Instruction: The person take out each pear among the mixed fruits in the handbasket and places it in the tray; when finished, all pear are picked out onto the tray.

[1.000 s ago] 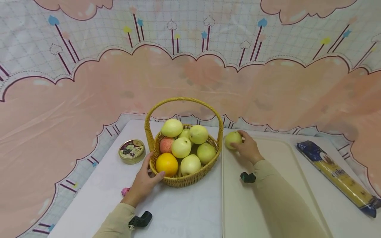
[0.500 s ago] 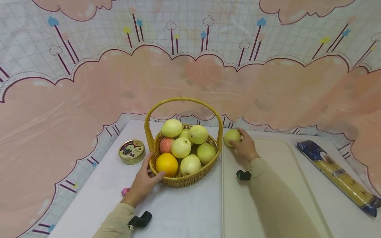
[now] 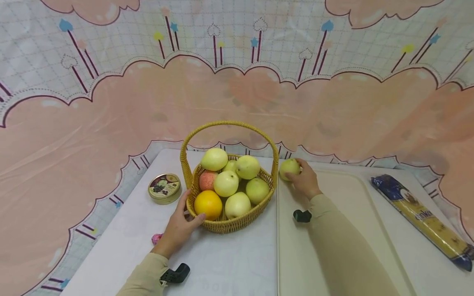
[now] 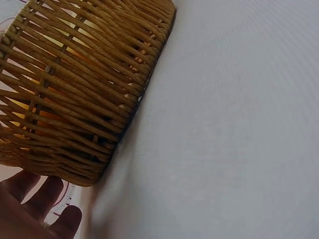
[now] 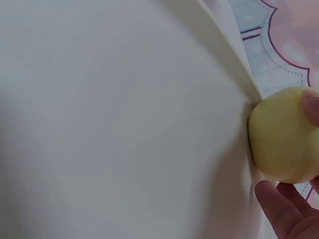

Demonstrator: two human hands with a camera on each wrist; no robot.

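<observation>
In the head view, a wicker basket (image 3: pixel 231 226) with a tall arched handle holds several yellow-green pears (image 3: pixel 226 183), an orange (image 3: pixel 208 205) and a reddish round fruit (image 3: pixel 207 181). My left hand (image 3: pixel 179 228) grips the basket's near left side, thumb at the rim by the orange. Its fingers show past the woven wall in the left wrist view. At the far left corner of the cream tray (image 3: pixel 326 246), my right hand (image 3: pixel 305 179) holds a yellow-green pear (image 3: pixel 290 169). The right wrist view shows this pear (image 5: pixel 284 134) at the tray's edge, fingers and thumb around it.
Left of the basket stands a round tin (image 3: pixel 164 189) with fruit pictured on its lid. A small pink wrapped item (image 3: pixel 156 239) lies beside my left wrist. Along the right side is a long blue-and-yellow packet (image 3: pixel 422 220). A patterned cloth (image 3: pixel 237 94) hangs behind the table.
My right hand has shifted slightly left and away from me, carrying the pear with it at the tray's far corner. My left hand and the basket have stayed in place.
</observation>
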